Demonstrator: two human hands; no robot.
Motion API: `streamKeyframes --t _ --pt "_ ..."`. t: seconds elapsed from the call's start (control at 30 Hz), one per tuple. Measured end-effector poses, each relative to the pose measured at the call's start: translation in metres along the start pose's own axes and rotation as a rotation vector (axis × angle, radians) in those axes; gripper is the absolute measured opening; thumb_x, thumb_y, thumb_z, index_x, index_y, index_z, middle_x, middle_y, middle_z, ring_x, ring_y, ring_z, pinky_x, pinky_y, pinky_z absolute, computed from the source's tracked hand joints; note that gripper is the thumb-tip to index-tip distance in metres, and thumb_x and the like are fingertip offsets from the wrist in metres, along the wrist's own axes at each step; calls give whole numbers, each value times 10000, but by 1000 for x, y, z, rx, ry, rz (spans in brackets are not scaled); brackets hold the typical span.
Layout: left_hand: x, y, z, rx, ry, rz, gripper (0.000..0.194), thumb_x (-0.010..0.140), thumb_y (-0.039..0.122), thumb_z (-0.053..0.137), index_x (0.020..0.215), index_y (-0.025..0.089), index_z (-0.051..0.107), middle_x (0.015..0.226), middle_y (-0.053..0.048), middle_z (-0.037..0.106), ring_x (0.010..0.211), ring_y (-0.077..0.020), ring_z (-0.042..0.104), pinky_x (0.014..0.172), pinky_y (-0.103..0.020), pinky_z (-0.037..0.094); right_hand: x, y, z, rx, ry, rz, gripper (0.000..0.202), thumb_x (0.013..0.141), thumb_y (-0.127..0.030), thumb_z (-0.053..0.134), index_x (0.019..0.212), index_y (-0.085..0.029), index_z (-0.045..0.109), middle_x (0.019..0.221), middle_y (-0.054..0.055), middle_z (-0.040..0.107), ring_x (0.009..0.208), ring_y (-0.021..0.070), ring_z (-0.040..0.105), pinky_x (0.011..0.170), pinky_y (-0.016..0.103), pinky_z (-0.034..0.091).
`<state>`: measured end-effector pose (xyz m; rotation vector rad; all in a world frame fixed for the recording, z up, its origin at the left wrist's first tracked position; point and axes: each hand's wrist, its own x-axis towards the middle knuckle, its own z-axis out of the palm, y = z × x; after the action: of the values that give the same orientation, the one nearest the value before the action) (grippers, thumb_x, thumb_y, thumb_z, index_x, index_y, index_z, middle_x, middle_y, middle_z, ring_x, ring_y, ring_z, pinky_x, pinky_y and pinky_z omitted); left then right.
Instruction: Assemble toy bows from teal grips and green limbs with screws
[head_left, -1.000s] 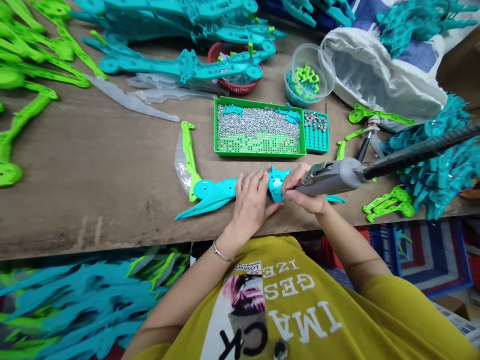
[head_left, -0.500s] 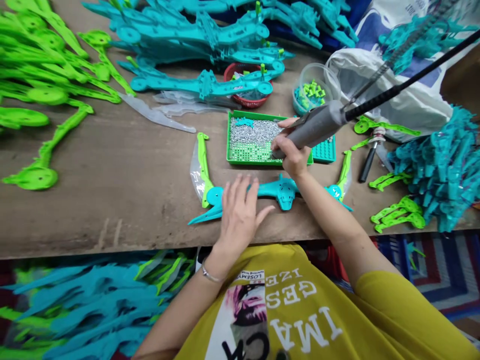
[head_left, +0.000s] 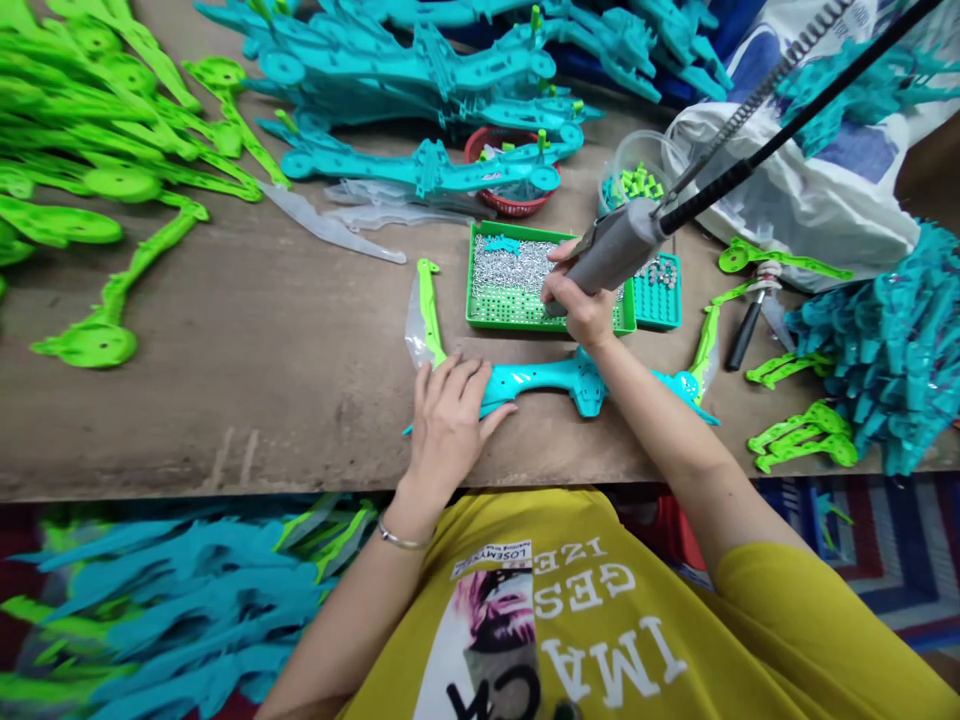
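Note:
My left hand (head_left: pixel 448 415) lies over the left end of a long teal plastic part (head_left: pixel 536 377), its thumb apart from the fingers. Green arms with clear blades stand at both ends of this part, one green arm (head_left: pixel 428 310) just above my left hand. My right hand (head_left: pixel 585 305) is wrapped round a grey power screwdriver (head_left: pixel 615 245) hung from a spring and a black cable. The tool's tip is hidden near a green tray (head_left: pixel 551 325) of silver screws. My right forearm crosses above the right side of the teal part.
Teal parts (head_left: pixel 420 170) are piled at the back, lime green ones (head_left: pixel 127 180) at the left. A red basket (head_left: pixel 517 208), a clear tub (head_left: pixel 645 150), a small teal tray (head_left: pixel 658 320) and a black-handled tool (head_left: pixel 744 335) lie around. More teal parts (head_left: pixel 885 340) are heaped at the right.
My left hand has moved left along the teal part onto its end, uncovering more of the middle. The screwdriver, still in my right hand, has shifted slightly left relative to the tray.

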<state>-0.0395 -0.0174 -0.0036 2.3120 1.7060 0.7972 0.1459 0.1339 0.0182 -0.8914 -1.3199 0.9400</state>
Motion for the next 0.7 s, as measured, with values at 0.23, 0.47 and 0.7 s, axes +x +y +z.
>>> streamKeyframes --t 0.23,0.47,0.7 --pt "12 12 6 -11 -55 -6 501 930 398 696 1351 133 628 1339 -192 687 1370 -377 551 1217 -612 332 -14 -36 -7 111 -22 -33 373 783 -492 786 997 -267 581 560 -82 568 466 130 548 510 300 469" --pt "10 11 7 -44 -37 -10 485 943 404 681 1335 122 636 1337 -190 689 1372 -367 551 1223 -597 334 -55 -54 -14 114 -149 101 328 806 -444 774 999 -248 596 586 -73 561 471 134 550 486 305 478" --pt "10 11 11 -36 -21 -8 484 926 385 703 1330 126 644 1329 -187 694 1360 -374 560 1220 -606 336 -59 -38 -13 12 -252 196 397 786 -550 775 946 -237 591 637 -47 592 546 133 561 547 309 488"
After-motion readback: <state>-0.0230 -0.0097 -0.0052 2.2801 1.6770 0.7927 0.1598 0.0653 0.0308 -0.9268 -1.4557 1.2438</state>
